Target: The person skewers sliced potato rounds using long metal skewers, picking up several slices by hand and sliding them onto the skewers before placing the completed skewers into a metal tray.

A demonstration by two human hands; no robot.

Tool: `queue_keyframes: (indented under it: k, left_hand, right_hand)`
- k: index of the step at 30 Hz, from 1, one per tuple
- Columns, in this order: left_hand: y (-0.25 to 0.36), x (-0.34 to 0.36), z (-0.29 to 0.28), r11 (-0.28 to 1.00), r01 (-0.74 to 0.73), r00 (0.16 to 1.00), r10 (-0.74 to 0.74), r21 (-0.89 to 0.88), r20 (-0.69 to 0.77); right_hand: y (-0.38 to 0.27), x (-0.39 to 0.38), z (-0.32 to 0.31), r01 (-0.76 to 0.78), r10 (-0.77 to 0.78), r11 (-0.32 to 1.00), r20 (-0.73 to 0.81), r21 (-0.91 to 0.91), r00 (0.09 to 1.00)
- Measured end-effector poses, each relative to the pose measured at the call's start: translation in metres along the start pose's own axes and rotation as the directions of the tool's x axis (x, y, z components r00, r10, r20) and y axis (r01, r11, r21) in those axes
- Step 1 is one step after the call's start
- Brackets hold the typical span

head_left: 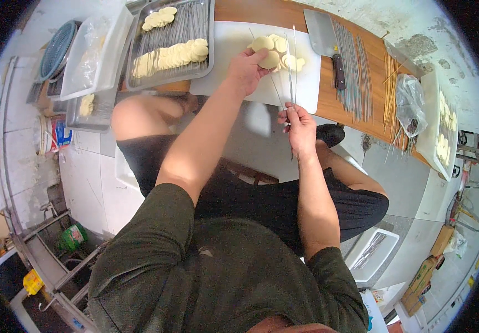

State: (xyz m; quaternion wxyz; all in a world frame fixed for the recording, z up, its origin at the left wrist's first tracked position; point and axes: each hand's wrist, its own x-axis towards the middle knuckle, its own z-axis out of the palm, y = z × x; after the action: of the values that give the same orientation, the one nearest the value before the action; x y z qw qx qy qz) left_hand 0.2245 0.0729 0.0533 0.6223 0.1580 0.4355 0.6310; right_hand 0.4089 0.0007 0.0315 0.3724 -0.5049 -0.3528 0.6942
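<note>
My left hand (246, 71) is over the white cutting board (225, 50), its fingers closed on pale yellow round slices (267, 59) that look like potato. In my right hand (299, 123), several thin metal skewers (296, 66) are pinched near the board's front edge. They fan out from that hand, and one slants up to the slices in my left hand. Whether its tip has pierced them I cannot tell. More loose slices (299, 62) lie on the board just beyond my left hand.
A metal tray (173, 38) of skewered slices stands left of the board. To the right are a cleaver (321, 41), rows of skewers (353, 83), a plastic bag (410, 102) and a white tray (432, 119) holding more slices. A white basin (92, 53) sits far left.
</note>
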Motion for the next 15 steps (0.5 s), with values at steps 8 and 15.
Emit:
queue_keyframes:
  k: [8, 15]
  left_hand:
    - [0.001, -0.003, 0.006, 0.993, -0.049, 0.987, 0.065, 0.107, -0.145]
    - [-0.008, -0.006, 0.008, 1.0, -0.026, 1.0, 0.026, 0.006, -0.016]
  right_hand:
    - [-0.002, 0.003, -0.011, 0.1, -0.131, 0.949, -0.083, -0.299, 0.988]
    - [0.001, 0.005, -0.01, -0.033, 0.042, 0.993, 0.082, -0.11, 0.996]
